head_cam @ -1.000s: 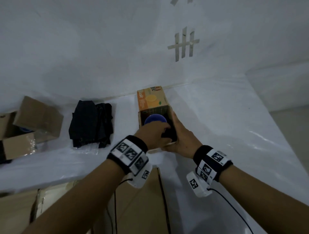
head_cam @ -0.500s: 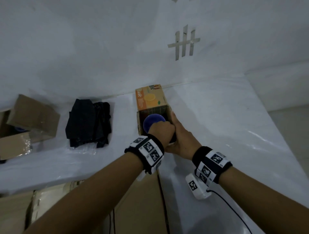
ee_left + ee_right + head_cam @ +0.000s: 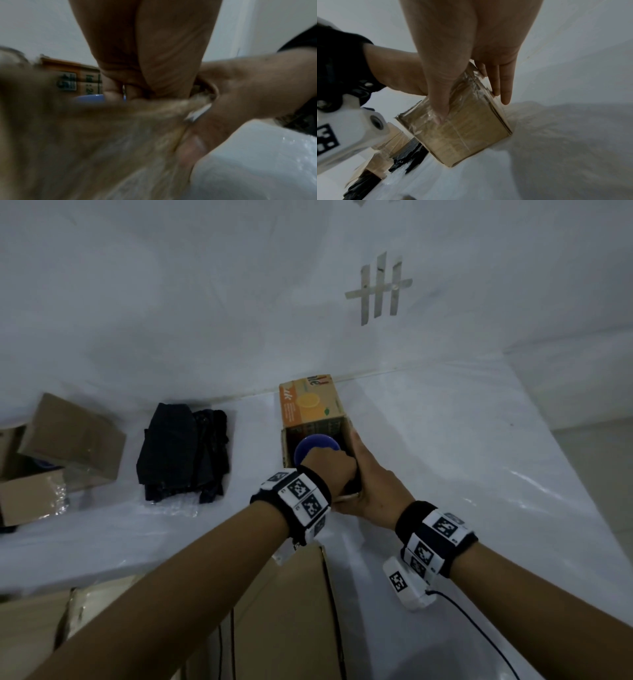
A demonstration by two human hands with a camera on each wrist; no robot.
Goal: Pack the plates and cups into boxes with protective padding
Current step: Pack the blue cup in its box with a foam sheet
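Observation:
A small cardboard box point(image 3: 342, 424) with an orange printed flap stands open on the white table. A blue cup point(image 3: 313, 446) sits inside it, and its rim point(image 3: 89, 98) shows in the left wrist view. My left hand point(image 3: 329, 470) reaches into the box from the near side. Its fingers point(image 3: 111, 92) curl down beside the cup, on a dark bit of padding point(image 3: 349, 455) against the right wall. My right hand point(image 3: 371, 484) grips the box's near right corner, thumb point(image 3: 440, 105) on the taped near face point(image 3: 467, 135) and fingers along the right side.
A pile of black padding sheets point(image 3: 185, 453) on bubble wrap lies left of the box. Another open cardboard box point(image 3: 61, 453) stands at the far left. Brown cartons point(image 3: 291, 611) sit below the table's near edge. The white plastic-covered table point(image 3: 462, 446) stretches right.
My left hand has pushed forward and down into the box, turning at the wrist. The right hand has stayed on the box's corner.

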